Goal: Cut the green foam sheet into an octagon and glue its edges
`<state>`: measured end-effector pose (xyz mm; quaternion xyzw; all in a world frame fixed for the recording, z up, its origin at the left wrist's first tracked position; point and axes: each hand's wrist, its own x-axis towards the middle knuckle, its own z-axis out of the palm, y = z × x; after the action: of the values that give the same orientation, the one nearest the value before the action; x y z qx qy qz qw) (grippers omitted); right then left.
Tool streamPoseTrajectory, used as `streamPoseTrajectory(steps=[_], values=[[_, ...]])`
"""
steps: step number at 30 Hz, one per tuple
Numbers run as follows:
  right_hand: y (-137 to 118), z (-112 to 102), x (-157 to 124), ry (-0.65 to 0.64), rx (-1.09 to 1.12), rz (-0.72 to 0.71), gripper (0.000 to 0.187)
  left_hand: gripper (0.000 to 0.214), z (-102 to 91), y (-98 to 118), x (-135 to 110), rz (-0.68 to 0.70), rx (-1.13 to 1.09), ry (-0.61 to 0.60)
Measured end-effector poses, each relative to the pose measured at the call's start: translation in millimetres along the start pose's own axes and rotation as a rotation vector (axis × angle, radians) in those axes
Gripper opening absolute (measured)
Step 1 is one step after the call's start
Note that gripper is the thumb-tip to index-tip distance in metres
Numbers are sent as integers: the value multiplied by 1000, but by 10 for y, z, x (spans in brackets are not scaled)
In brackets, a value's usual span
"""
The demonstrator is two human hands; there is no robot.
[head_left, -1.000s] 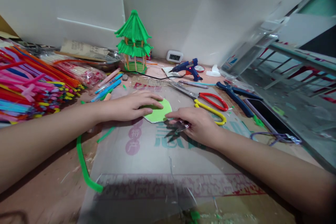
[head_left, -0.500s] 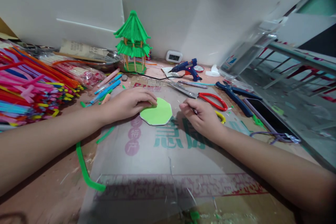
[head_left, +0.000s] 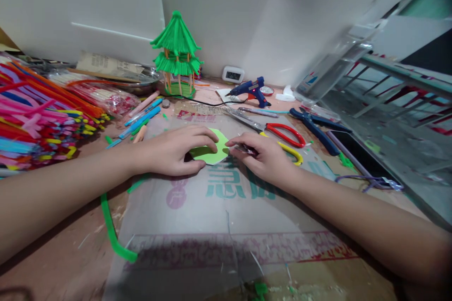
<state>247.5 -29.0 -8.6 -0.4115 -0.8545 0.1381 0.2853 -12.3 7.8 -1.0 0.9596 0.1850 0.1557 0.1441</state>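
Note:
A light-green many-sided card piece (head_left: 221, 153) with a pale edge lies on the printed cardboard (head_left: 197, 218) in front of me. My left hand (head_left: 176, 150) curves over its left part, fingertips on top and thumb at the near edge, hiding much of it. From the right, my right hand (head_left: 261, 155) is closed, its fingertips at the card's right edge. Something small and dark shows between its fingers, too hidden to name. Just behind the right hand lie scissors (head_left: 287, 135) with red and yellow handles.
Behind stand a green-roofed model pavilion (head_left: 178, 49), a small digital clock (head_left: 233, 75) and a blue glue gun (head_left: 250, 90) with a cord. Pliers (head_left: 314, 129) and a phone (head_left: 360, 155) lie right. Pipe cleaners (head_left: 42, 122) and markers (head_left: 141, 122) are left; a green strip (head_left: 113, 233) lies nearer.
My left hand has slid right and farther over the card, covering more of it. My right hand has moved left, bringing its fingertips to the card's edge.

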Motion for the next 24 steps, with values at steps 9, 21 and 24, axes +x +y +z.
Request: streamPoseTrajectory(steps=[9, 21, 24], values=[[-9, 19, 48, -96, -55, -21, 37, 34, 15, 16, -1, -11, -48, 4], [-7, 65, 95, -53, 54, 51, 15, 27, 25, 61, 14, -15, -44, 0], [-4, 39, 90, -26, 103, 79, 12, 26, 35, 40, 15, -21, -38, 3]])
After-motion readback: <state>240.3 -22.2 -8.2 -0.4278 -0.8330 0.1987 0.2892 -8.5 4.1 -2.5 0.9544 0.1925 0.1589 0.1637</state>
